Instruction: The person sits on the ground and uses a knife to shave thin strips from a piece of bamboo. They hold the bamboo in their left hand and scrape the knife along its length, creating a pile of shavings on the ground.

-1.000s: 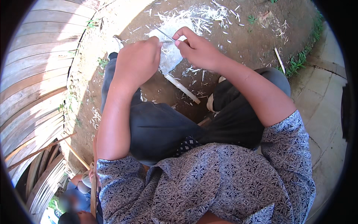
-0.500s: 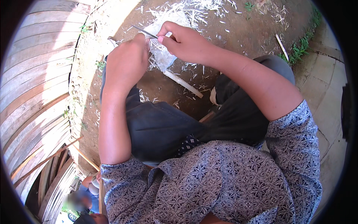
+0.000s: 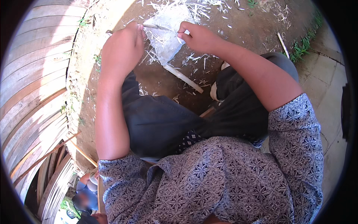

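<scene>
My left hand [image 3: 125, 46] is closed, its back toward me, with a narrow grey blade-like piece [image 3: 156, 27] sticking out from its fingers toward the right. My right hand [image 3: 199, 38] is in a pinch near the tip of that piece, and what lies between its thumb and finger is too small to make out. Beneath the gap between both hands, a whitish plastic sheet [image 3: 164, 48] lies on the ground under thin pale shavings [image 3: 197, 11]. A pale flat stick [image 3: 184, 79] lies on the soil just below the sheet.
Long wooden boards [image 3: 44, 56] run along the left side. My legs in dark trousers [image 3: 160, 123] are folded below the hands. Another pale stick [image 3: 283, 45] lies by grass at the right, next to concrete paving [image 3: 324, 86]. Another person [image 3: 85, 198] is at the lower left.
My hands have moved apart: the right hand went to the right, the left slightly left and up. The grey piece now spans the gap between them, more level than before.
</scene>
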`<act>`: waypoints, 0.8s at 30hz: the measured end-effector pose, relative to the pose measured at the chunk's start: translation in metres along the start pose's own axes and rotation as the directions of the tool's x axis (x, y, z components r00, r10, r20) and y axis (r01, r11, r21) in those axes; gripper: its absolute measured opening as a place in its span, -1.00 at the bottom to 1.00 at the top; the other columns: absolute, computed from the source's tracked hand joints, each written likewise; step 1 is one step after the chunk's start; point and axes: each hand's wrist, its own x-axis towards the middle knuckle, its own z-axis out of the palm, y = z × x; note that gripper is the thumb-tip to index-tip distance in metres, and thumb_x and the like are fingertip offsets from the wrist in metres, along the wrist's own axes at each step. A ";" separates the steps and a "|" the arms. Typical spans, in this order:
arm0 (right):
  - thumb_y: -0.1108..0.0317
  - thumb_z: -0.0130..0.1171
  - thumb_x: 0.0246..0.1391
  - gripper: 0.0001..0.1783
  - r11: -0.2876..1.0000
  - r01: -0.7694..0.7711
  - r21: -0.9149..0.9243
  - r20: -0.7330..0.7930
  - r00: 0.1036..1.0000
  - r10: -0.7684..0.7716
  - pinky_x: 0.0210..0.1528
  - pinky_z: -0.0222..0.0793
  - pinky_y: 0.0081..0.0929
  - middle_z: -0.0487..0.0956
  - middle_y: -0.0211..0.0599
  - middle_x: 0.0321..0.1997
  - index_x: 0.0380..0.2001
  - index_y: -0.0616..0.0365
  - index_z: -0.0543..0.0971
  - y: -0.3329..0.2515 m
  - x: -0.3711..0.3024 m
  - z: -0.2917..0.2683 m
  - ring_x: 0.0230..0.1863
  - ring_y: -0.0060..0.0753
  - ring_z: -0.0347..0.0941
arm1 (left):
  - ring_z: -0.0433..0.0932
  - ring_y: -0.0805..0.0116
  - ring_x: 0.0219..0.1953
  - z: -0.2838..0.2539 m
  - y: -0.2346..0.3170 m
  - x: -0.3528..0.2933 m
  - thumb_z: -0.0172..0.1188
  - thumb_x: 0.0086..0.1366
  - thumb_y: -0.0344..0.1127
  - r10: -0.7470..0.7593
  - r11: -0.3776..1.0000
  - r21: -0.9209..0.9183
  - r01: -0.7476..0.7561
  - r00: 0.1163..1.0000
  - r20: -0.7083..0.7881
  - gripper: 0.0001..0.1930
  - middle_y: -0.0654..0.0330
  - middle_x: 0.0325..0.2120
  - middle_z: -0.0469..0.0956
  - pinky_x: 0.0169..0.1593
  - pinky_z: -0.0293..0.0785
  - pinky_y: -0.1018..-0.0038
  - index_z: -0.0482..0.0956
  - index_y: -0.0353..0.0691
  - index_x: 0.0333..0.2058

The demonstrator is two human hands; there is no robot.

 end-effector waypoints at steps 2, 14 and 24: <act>0.16 0.11 0.39 -0.79 0.999 -0.028 -0.044 0.004 1.000 0.028 -0.27 0.38 -0.17 0.56 -0.18 -0.48 -0.09 0.04 0.51 0.011 0.005 -0.004 -0.43 -0.20 0.50 | 0.62 -0.15 -0.37 -0.002 -0.003 0.001 -0.09 0.58 -0.15 -0.020 1.000 0.000 0.020 1.000 0.005 -0.63 -0.11 -0.49 0.61 -0.24 0.48 0.08 0.57 -0.29 -0.28; 0.18 0.10 0.41 -0.81 0.981 0.118 0.153 -0.086 0.991 -0.105 -0.41 0.25 -0.35 0.44 -0.42 -0.56 -0.11 0.04 0.55 -0.049 0.009 0.003 -0.54 -0.57 0.29 | 0.63 -0.24 -0.34 0.003 0.001 -0.001 -0.01 0.52 -0.12 0.003 1.000 0.026 -0.002 1.000 -0.019 -0.68 -0.16 -0.49 0.62 -0.22 0.52 -0.06 0.56 -0.25 -0.26; 0.21 0.08 0.38 -0.81 0.912 -0.056 -0.407 -0.025 0.998 0.050 -0.20 0.44 -0.17 0.61 -0.13 -0.35 -0.15 0.07 0.57 0.097 0.004 0.004 -0.35 -0.09 0.53 | 0.61 -0.13 -0.36 -0.001 -0.008 0.002 -0.10 0.58 -0.08 -0.003 0.998 0.056 0.002 1.000 0.004 -0.60 -0.07 -0.47 0.62 -0.23 0.47 0.08 0.54 -0.27 -0.30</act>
